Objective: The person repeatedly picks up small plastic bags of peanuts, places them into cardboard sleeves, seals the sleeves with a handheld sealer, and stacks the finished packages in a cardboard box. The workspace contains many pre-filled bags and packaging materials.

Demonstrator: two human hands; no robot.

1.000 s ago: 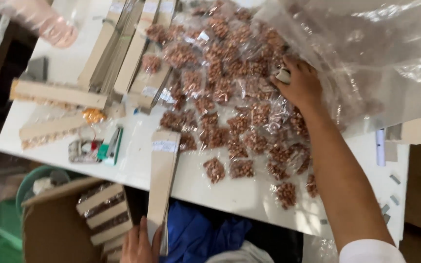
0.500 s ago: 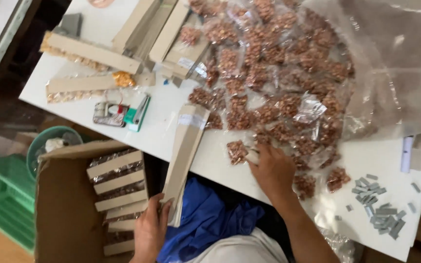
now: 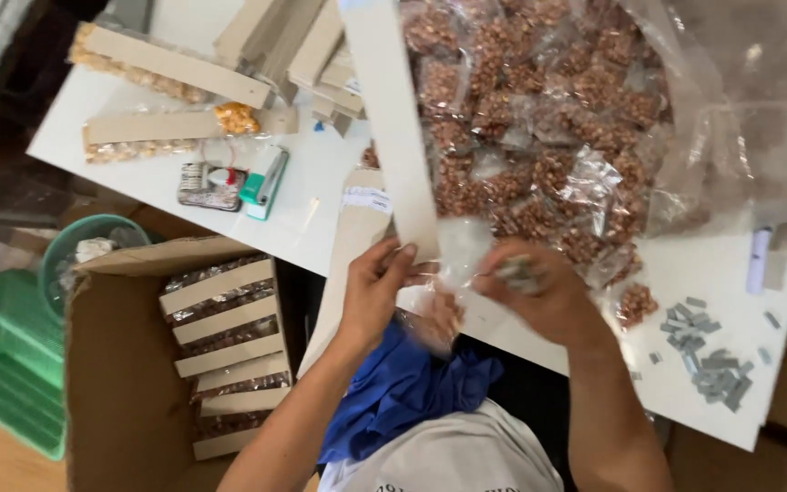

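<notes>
While hands (image 3: pixel 466 287) grip strip (image 3: pixel 393 128), table edge (image 3: pixel 321 264) below

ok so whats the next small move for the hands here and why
Probably press the small packet flat against the lower end of the cardboard strip. The left hand pinches that end, the right hand holds the packet and something blurred beside it, and they meet there but do not look joined.

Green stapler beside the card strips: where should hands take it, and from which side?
Grip the green stapler across its long narrow sides, coming from above. It lies flat on the white table with bare table on its right; the small packet crowds its left.
</notes>
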